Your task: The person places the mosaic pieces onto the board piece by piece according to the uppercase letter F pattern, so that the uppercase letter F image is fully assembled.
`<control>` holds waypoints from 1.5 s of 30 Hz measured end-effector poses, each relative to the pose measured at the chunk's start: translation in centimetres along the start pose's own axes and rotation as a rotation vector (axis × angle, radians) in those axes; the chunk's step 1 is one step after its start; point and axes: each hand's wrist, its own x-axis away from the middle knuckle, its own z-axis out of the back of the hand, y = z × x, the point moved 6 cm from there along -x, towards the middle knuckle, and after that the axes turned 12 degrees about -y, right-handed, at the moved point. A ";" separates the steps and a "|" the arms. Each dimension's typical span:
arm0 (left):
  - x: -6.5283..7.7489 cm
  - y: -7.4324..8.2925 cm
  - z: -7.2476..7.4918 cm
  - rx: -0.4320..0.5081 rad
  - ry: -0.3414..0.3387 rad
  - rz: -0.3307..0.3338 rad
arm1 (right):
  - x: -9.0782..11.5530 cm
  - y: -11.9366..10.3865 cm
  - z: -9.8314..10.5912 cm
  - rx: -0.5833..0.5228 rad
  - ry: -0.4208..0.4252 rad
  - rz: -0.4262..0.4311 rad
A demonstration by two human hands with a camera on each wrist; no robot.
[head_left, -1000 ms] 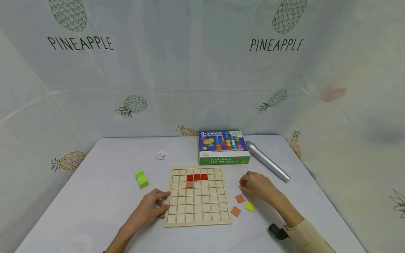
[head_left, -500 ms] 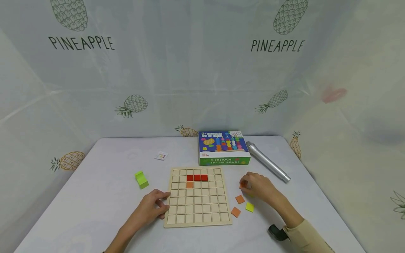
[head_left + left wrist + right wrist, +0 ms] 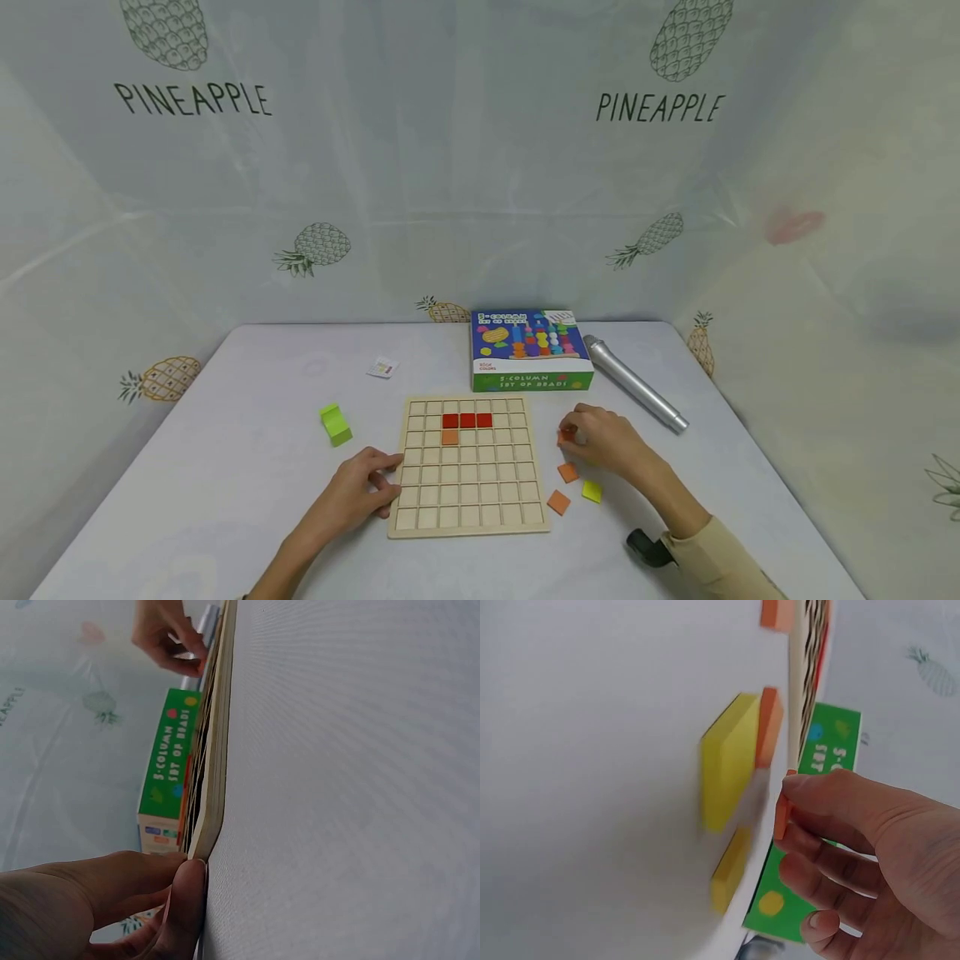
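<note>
A wooden grid board (image 3: 471, 531) lies flat on the table, with several red tiles (image 3: 467, 421) in one row and an orange tile (image 3: 450, 437) below them. My left hand (image 3: 357, 490) rests at the board's left edge, thumb and index fingertips touching its rim. To the right of the board, my right hand (image 3: 606, 438) pinches another orange tile (image 3: 783, 814) between thumb and fingers; the right wrist view shows it raised off the table. Near that hand lie loose orange tiles (image 3: 558, 502) and yellow tiles (image 3: 730, 761), one yellow tile being hidden under the hand in the head view.
Behind the board stands a blue and green bead-set box (image 3: 532, 381), with a silver microphone (image 3: 636, 383) beside it. A light green block (image 3: 336, 426) and a small white packet (image 3: 382, 367) lie to the left. A pineapple-print sheet (image 3: 375, 167) hangs behind.
My right hand has shifted slightly left toward the board with the orange tile in its fingers. The left hand and the board have stayed put.
</note>
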 end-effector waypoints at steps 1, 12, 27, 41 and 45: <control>0.0 0.0 0.0 -0.002 0.001 0.000 | -0.2 -0.3 0.0 -0.003 -0.004 0.002; 0.0 -0.1 0.1 -0.008 0.008 -0.002 | -2.3 -4.2 -0.1 -0.003 -0.041 0.068; 0.0 -0.1 0.0 -0.003 0.001 -0.001 | -4.7 -9.8 -0.5 -0.003 -0.077 0.210; 0.0 0.0 0.1 0.011 -0.001 0.008 | -5.7 -13.2 -1.2 0.024 -0.073 0.294; 0.0 0.0 0.1 0.012 0.007 0.009 | -5.9 -14.1 -1.1 0.028 -0.067 0.318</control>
